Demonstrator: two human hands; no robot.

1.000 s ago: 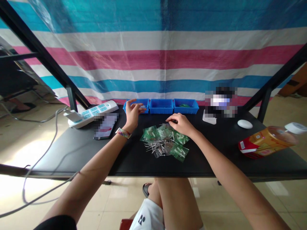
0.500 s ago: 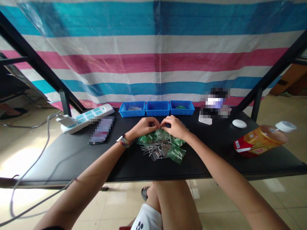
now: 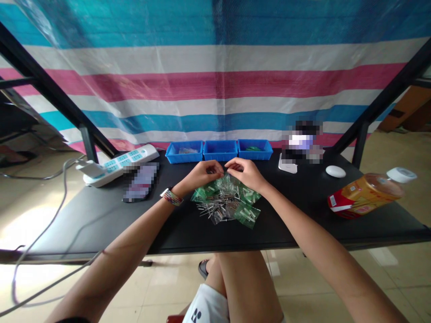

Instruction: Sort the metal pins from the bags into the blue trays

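Note:
My left hand (image 3: 208,172) and my right hand (image 3: 246,172) meet above a pile in the middle of the black table, fingertips a small gap apart. Each has thumb and fingers curled into a pinch; what they hold, if anything, is too small to make out. Just beneath the fingertips is a clear plastic bag (image 3: 226,183). Around it lie loose thin metal pins (image 3: 208,209) and several small green bags (image 3: 248,215) with slim pieces inside. A woven band circles my left wrist.
Three blue bins (image 3: 220,151) line the table's back, the outer two with small bags inside. At left are a power strip (image 3: 123,163) and a blurred phone (image 3: 141,181). At right stand a white oval case (image 3: 336,172) and a drink bottle (image 3: 365,197). Striped sheeting (image 3: 222,85) hangs behind.
My fingertips have parted slightly, the right hand's fingers lifting a little from the left's. The pile looks much the same, and the whole view has shifted slightly.

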